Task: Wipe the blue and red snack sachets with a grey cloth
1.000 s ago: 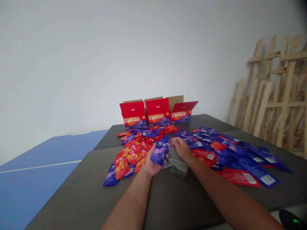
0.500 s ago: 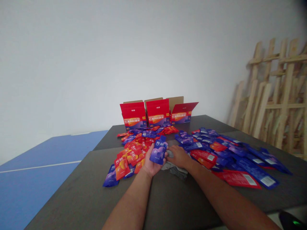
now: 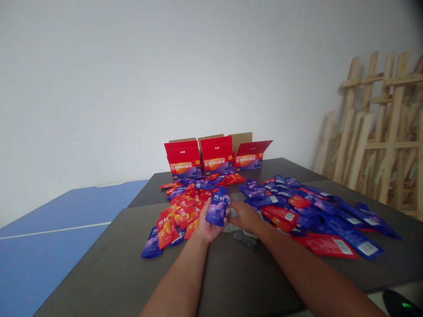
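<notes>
My left hand is closed around a purple-blue pouch with white lettering and a berry picture, held front up above the dark table. Just to its right, my right hand grips a crumpled grey cloth; part of the cloth pokes out by the fingers, close to the pouch's edge. Left of my hands lies a heap of red and purple pouches, mostly face up. A bigger heap of blue and red pouches spreads out on the right, several with barcodes showing.
Three open red boxes with raised flaps stand in a row at the table's far end. Beside the dark table on the left is a blue table. Wooden frames lean against the wall at right.
Hardly anything differs. Both hands keep their hold on the pouch and the cloth, and the whole view has shifted very slightly.
</notes>
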`<state>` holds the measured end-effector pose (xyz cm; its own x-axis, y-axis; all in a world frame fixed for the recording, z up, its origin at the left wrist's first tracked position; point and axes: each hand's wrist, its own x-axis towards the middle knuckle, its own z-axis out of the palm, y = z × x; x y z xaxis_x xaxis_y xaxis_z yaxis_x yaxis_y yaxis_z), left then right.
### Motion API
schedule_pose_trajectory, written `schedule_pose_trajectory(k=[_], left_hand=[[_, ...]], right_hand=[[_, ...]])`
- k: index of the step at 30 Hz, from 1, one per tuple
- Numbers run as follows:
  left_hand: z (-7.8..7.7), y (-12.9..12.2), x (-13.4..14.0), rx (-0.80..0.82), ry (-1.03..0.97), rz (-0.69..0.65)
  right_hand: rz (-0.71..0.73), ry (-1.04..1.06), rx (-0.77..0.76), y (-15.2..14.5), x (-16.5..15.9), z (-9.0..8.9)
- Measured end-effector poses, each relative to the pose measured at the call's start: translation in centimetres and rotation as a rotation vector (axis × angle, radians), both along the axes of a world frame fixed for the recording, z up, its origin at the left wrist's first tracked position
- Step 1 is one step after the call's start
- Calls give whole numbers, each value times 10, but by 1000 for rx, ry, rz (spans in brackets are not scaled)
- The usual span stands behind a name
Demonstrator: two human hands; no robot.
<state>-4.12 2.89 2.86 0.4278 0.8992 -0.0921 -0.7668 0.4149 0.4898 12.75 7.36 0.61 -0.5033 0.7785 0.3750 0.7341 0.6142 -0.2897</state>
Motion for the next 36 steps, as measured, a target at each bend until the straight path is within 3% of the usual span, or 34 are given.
schedule_pose_trajectory(k=[6,9,11,14,17,23,30,36], left_hand=[[-2,2,-1,56,-35,52],[-3,3,-1,61,-48,63],[-4,5,-1,44,-49,83],[-6,7,0,2,-48,169],[-7,9,1,-11,-27,223],[-4,4,2,-35,78,122],[-3,0,10,-34,116,59],[-15,1,18,5,243,27]], right_hand=[[-185,329,1,3,5,12],[-268,508,92,4,8,16],[-223,560,203,1,8,17],[-46,492,336,-8,6,15],[96,316,376,-18,-1,12],[339,-41,386,-28,-18,7],[304,-115,370,-31,-18,8],[76,85,307,-17,-12,4]])
